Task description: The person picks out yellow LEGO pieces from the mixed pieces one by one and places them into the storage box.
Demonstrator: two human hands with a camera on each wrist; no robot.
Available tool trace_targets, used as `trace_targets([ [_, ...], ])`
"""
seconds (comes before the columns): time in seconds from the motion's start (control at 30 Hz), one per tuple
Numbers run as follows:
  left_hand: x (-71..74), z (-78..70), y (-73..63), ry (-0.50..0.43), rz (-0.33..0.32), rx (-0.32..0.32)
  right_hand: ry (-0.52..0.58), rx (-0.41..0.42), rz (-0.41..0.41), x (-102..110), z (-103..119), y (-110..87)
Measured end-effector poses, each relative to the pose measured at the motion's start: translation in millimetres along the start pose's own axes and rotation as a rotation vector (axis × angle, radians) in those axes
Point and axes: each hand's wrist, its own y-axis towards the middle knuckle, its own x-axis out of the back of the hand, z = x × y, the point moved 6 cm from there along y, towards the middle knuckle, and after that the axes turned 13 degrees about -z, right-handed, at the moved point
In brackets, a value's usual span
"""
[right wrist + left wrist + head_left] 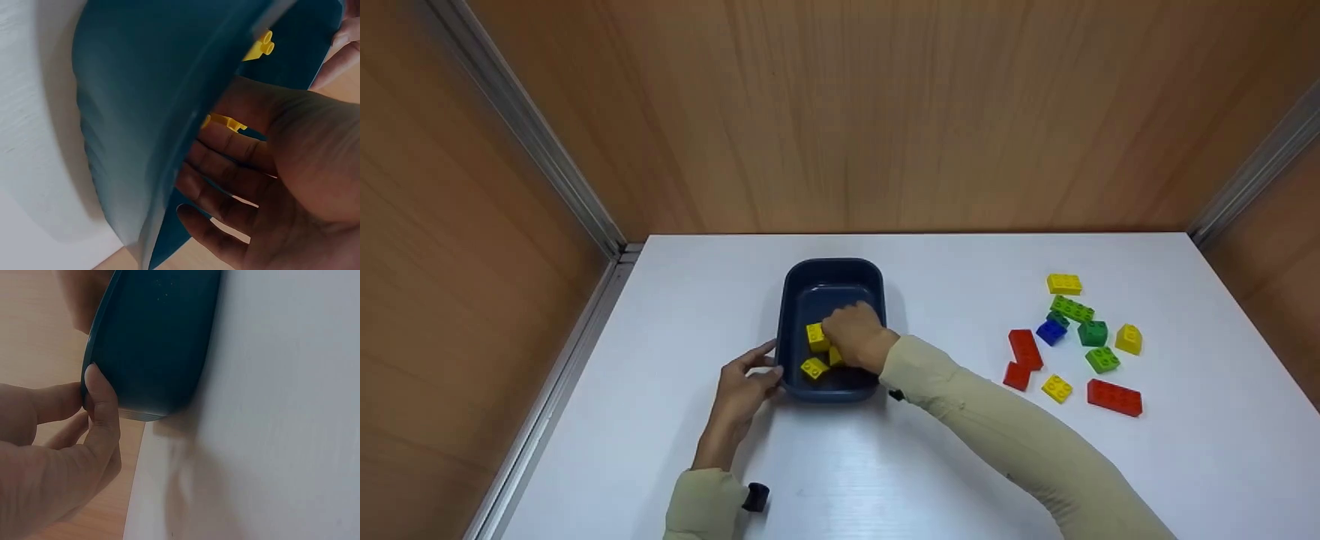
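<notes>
the dark blue tray (832, 394) sat on the white surface (705, 300) near the middle of the head frame, with yellow bricks (817, 338) inside it. of the two hands, the left hand (742, 386) pinched the tray's rim at its lower left, while the right hand (856, 337) reached in over the right side; its fingertips were hidden, so whether it gripped a brick could not be told. done well, the work seemed to call for a light, steady pinch that neither tipped nor dragged the tray, and for right fingers that cleared the walls. only the head view showed the loose bricks (1025, 349) scattered at the right of the frame; the left wrist view gave the thumb against the outer wall, and the right wrist view the palm side, with a bit of yellow between thumb and fingers.
</notes>
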Motion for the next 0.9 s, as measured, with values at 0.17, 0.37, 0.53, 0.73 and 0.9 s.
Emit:
trace_targets([
  [0.17, -0.7, 0.0, -0.6, -0.008, 0.002, 0.008, 0.061, -0.023, -0.003, 3.5, -5.2, -2.3],
  [0.37, -0.2, 0.0, 0.3, -0.007, -0.004, 0.013, 0.082, -0.038, -0.069, 14.3, -13.9, -7.1],
  [0.53, 0.1, 0.2, -0.3, 0.005, -0.001, 0.010, 0.089, -0.047, -0.125, 17.6, -21.2, -13.2],
  [0.73, 0.5, -0.7, 0.2, 0.007, 0.000, 0.005, 0.090, -0.062, -0.211, 23.8, -30.8, -23.3],
  [0.9, 0.2, 0.0, 0.5, 0.022, -0.002, 0.000, 0.077, -0.090, -0.242, 28.7, -40.7, -31.3],
])
